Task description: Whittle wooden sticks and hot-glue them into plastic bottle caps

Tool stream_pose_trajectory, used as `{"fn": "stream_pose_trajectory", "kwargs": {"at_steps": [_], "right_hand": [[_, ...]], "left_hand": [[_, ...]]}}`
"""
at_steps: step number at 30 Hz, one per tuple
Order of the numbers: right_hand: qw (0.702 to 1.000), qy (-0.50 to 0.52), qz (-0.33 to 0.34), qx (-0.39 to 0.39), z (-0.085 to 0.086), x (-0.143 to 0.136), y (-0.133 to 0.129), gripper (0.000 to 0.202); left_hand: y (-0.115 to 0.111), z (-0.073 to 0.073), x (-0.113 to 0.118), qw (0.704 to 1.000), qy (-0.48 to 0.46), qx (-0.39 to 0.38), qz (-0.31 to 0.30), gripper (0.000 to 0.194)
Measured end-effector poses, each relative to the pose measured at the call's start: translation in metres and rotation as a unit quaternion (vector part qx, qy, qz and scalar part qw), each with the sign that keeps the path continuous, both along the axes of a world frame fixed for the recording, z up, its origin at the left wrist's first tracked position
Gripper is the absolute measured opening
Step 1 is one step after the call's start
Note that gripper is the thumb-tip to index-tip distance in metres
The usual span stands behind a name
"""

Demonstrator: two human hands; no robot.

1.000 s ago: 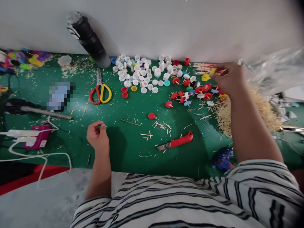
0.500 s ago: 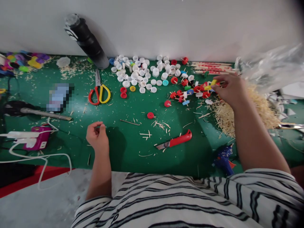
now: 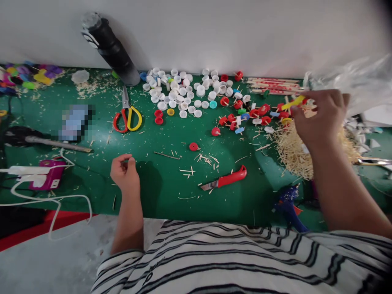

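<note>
Colourful plastic pieces (image 3: 45, 76) lie heaped near ten o'clock on a green bench (image 3: 171, 196) strewn with wood slivers, with a magenta power block (image 3: 55, 173) just below nine and a pixelated phone (image 3: 73, 122) at nine. A black bottle (image 3: 113, 53) stands between ten and eleven. The person's left hand (image 3: 125, 173), between eight and nine, is loosely curled, a gap showing between thumb and fingers and nothing visible in its grasp. Scissors (image 3: 127, 116) lie near ten, and white caps (image 3: 174, 95) crowd toward twelve. A lone red cap (image 3: 193, 146) sits at the dial's centre, with a red-handled knife (image 3: 232, 177) toward four and stick-pierced caps (image 3: 265, 120) around two. At three spreads a pile of pale thin sticks (image 3: 288, 151); a blue glue gun (image 3: 288, 206) lies at four. Between two and three, a yellow piece (image 3: 292, 103) is pinched between the thumb and fingers of the right hand (image 3: 324, 116), held over the edge of the pierced caps. Apparently plastic, it should handle as light, stiff and somewhat slick, best gripped by its rim, clear of any thin stick that could snap.
</note>
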State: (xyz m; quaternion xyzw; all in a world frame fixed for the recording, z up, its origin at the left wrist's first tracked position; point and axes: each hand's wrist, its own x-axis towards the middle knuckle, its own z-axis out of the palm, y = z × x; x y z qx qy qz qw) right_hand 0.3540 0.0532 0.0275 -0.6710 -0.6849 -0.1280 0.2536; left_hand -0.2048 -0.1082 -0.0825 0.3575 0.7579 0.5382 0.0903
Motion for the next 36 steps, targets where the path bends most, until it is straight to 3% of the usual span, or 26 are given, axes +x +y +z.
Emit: {"fn": "stream_pose_trajectory", "kwargs": {"at_steps": [9, 11, 15, 17, 19, 21, 22, 25, 28, 30, 36], "right_hand": [[0.997, 0.028, 0.07, 0.012, -0.008, -0.008, -0.031, 0.035], [0.994, 0.082, 0.051, 0.045, -0.01, -0.009, -0.034, 0.036], [0.982, 0.17, 0.078, 0.038, -0.01, -0.007, -0.03, 0.036], [0.97, 0.234, 0.025, 0.067, -0.008, -0.008, -0.026, 0.038], [0.958, 0.285, 0.004, 0.007, -0.007, -0.011, -0.021, 0.038], [0.955, 0.265, 0.063, -0.118, -0.008, -0.015, -0.017, 0.038], [0.955, 0.255, 0.078, -0.129, -0.009, -0.017, -0.014, 0.038], [0.95, 0.31, -0.018, 0.042, -0.013, -0.014, 0.002, 0.039], [0.95, 0.31, -0.003, 0.03, -0.015, -0.002, 0.025, 0.041], [0.952, 0.278, -0.042, 0.122, -0.013, 0.007, 0.041, 0.043], [0.969, 0.237, 0.001, 0.069, -0.006, 0.012, 0.064, 0.05]], "left_hand": [[-0.002, 0.001, 0.001, 1.0, 0.01, -0.005, -0.006, 0.02], [-0.002, 0.001, 0.001, 1.0, 0.012, -0.007, -0.005, 0.02], [-0.001, 0.001, 0.001, 1.0, 0.01, -0.004, -0.004, 0.021], [-0.001, 0.0, 0.001, 1.0, 0.008, 0.002, -0.007, 0.021], [0.0, -0.001, 0.0, 1.0, 0.008, 0.008, -0.011, 0.019], [0.0, -0.003, -0.002, 1.0, 0.011, 0.011, -0.009, 0.018], [0.0, -0.004, -0.002, 1.0, 0.013, 0.012, -0.007, 0.018], [-0.001, -0.004, -0.002, 1.0, 0.013, 0.015, -0.003, 0.019], [-0.001, -0.001, 0.001, 1.0, 0.01, 0.006, -0.007, 0.019], [0.0, 0.002, 0.003, 1.0, 0.01, -0.001, -0.006, 0.019], [0.0, 0.002, 0.002, 1.0, 0.014, 0.001, -0.003, 0.02]]}}
